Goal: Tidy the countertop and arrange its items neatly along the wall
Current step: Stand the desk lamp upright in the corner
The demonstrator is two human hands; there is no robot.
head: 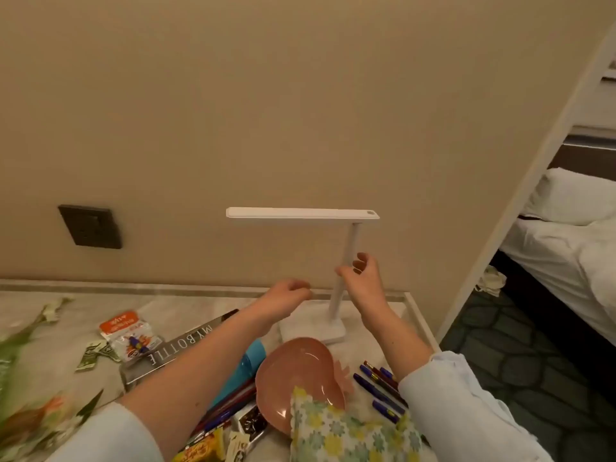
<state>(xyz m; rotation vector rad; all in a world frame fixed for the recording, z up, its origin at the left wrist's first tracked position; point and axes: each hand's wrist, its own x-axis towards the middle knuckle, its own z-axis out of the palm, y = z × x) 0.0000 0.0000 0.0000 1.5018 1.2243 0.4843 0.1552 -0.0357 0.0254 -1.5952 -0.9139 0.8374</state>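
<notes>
Our left hand loosely curled, holding nothing, just left of white desk lamp. Lamp upright near wall, between our hands. Right hand fingers spread beside lamp's post, contact unclear. Pink dish below wrists.

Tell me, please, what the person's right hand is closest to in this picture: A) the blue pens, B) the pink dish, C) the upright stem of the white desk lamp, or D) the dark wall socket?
C: the right hand is up beside the white desk lamp, its curled fingers at the stem, well above the pink dish and the blue pens.
</notes>
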